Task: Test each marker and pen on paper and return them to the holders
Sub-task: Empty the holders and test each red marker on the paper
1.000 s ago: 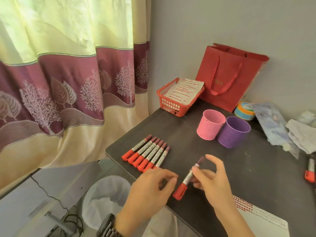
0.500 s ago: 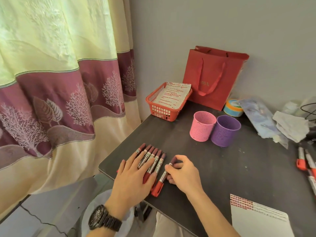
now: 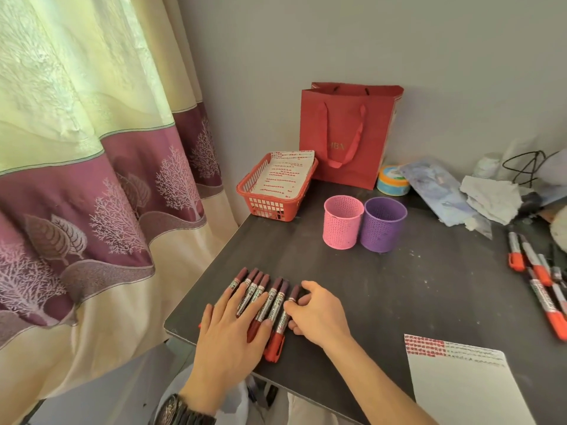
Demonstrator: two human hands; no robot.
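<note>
Red markers [image 3: 264,297] lie in a row near the front left corner of the desk [image 3: 383,286]. The left hand [image 3: 227,335] lies flat on them, fingers straight. The right hand [image 3: 319,311] curls its fingers round the last marker [image 3: 294,292] at the row's right end. The pink holder [image 3: 342,222] and purple holder [image 3: 382,223] stand side by side farther back. Paper [image 3: 460,384] lies at the front edge.

My left hand [image 3: 228,335] hides the red ends of the marker row [image 3: 277,300] — paper [image 3: 460,388] at 5 o'clock runs off-frame.
</note>
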